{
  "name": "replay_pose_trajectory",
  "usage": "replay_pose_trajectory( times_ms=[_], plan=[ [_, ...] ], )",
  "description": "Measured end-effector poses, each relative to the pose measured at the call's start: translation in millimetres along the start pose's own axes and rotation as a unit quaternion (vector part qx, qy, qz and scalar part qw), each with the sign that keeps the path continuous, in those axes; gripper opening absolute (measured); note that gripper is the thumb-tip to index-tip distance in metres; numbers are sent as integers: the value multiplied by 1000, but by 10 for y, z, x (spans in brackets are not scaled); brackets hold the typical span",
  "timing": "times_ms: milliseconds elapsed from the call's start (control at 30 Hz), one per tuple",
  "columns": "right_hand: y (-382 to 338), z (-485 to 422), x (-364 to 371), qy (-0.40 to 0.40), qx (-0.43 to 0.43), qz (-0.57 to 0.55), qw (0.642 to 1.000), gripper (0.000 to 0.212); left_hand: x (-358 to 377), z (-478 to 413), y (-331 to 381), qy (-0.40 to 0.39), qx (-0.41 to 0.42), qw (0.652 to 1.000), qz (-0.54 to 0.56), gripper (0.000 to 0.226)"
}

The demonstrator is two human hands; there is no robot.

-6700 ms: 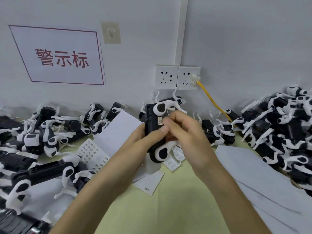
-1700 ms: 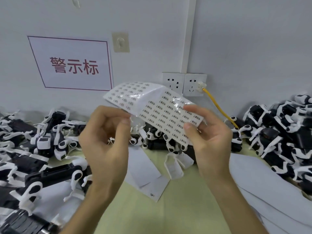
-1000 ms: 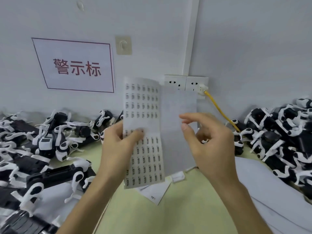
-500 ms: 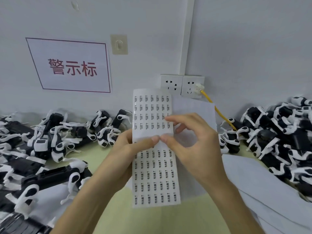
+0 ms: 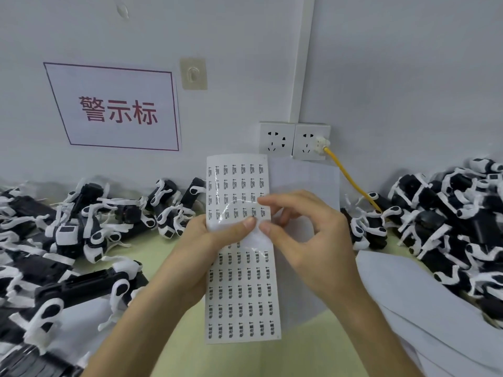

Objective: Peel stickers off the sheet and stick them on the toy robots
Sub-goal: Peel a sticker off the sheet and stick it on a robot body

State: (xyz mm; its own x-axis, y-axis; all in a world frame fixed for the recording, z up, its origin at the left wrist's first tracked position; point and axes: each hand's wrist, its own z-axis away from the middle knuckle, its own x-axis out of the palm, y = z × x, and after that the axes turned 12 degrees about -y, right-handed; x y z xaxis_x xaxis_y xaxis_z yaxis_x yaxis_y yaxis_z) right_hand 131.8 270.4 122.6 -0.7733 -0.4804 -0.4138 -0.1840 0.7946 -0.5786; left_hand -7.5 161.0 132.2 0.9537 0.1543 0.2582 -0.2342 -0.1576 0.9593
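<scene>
Changed since about a second ago: the right hand (image 5: 307,240), then apart from the paper, is now on it; the toy held some seven seconds back has left the hands.

- Sticker sheet (image 5: 242,295): a tall strip with rows of small black-printed labels, held upright in the air over the table (image 5: 245,360), in front of me at mid-scene. A glossy bare band crosses it where the thumbs meet.
- Left hand (image 5: 198,257): grips the sheet's left edge, with the thumb pressed flat across its face.
- Right hand: thumb and forefinger curled, pinching the sheet's right edge beside the left thumb. I cannot tell whether a label has lifted.
- Blank white paper (image 5: 307,175): behind the sheet, showing on its right side.
- Toy robots, left heap (image 5: 81,221): black bodies with white limbs, piled along the wall.
- Toy robots, right heap (image 5: 446,221): same kind, stacked higher.
- Loose white sheets (image 5: 408,295): lying on the table below the right heap.
- Wall: a sign with red characters (image 5: 117,110), an adhesive hook (image 5: 193,74), and a double socket (image 5: 294,140) with a yellow cable (image 5: 351,180) plugged in.
</scene>
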Motion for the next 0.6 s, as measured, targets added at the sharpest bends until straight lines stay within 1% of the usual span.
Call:
replay_pose_trajectory(
  times_ms=[100,200,333,467,600],
  plan=[
    [5,4,-10,1,5,-7,1000,36,21,7,-5,0,-1,1000,-2,16],
    [7,-4,-23,-23,9,-18,1000,33,-2,23,21,-7,-13,1000,-9,15],
    [0,-12,-56,-51,10,-28,998,34,-50,49,62,-14,-31,999,-14,30],
    [21,-10,-79,-57,10,-9,998,35,-48,49,55,-26,-32,999,-7,32],
    [51,-8,-48,-44,0,-9,999,30,-68,43,47,-35,-24,999,-3,38]
  ],
)
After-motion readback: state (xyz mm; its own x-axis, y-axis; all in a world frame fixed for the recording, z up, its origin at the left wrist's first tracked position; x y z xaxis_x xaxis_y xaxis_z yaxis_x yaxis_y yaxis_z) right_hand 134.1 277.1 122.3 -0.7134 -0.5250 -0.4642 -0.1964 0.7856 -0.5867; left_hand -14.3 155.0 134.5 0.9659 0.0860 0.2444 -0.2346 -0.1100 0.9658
